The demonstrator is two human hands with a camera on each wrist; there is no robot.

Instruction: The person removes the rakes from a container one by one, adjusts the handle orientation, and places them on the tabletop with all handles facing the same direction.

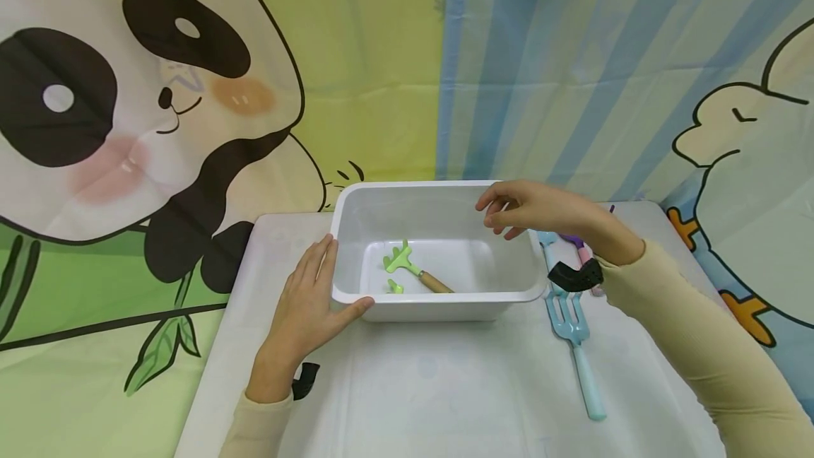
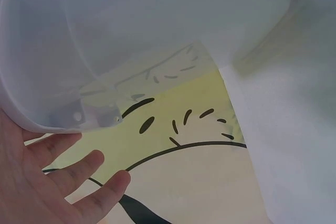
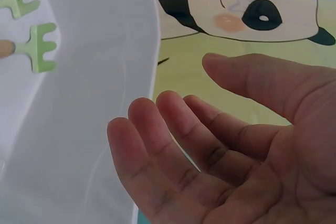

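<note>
A white plastic bin stands on the table. Inside it lies a small green toy rake with a wooden handle, and part of a second green rake shows behind the front wall. My left hand rests against the bin's left side with fingers straight, its thumb on the front left corner of the rim. Over the right rim hangs my right hand, fingers loosely bent and nothing held. The right wrist view shows that palm bare, with both rake heads off to the left.
Right of the bin, a light blue toy fork lies on the white table. Beyond it are another light blue piece and purple and pink items, partly hidden by the right arm. A printed panda backdrop stands behind.
</note>
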